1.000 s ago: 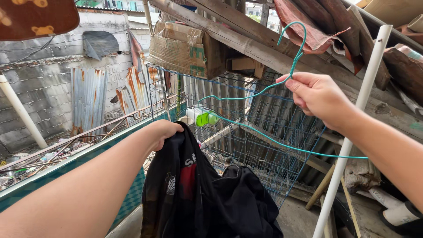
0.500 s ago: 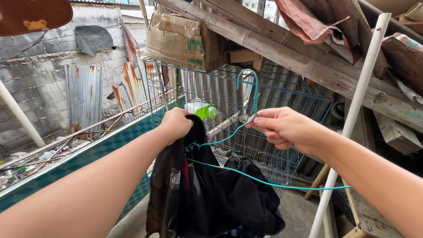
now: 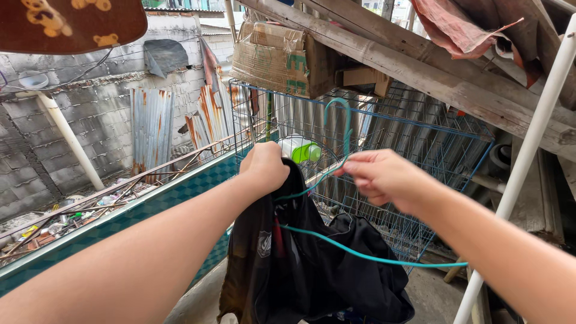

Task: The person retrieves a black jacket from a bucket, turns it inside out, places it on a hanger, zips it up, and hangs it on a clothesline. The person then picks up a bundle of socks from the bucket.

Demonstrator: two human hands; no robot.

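Since half a second ago both hands have drawn closer together and the view has swung a little left, so the white pole [image 3: 528,150] now stands nearer the right edge. Much of the black garment [image 3: 312,270] runs off the bottom of the view, and its folds hide whatever shape it has; the small pale emblem on its front is too small to read. Part of the teal wire hanger [image 3: 360,255] passes behind the cloth, and its right tip is lost behind the right forearm. The left hand [image 3: 264,167] is closed in a fist around the top of the garment, which hangs straight down from it, just left of centre. The right hand [image 3: 381,179] pinches the hanger's neck between thumb and fingers, just right of the left hand; the hook rises above it, in front of the blue wire cage [image 3: 414,156]. The hanger's lower bar slants down to the right across the dark fabric, thin and bright against it.
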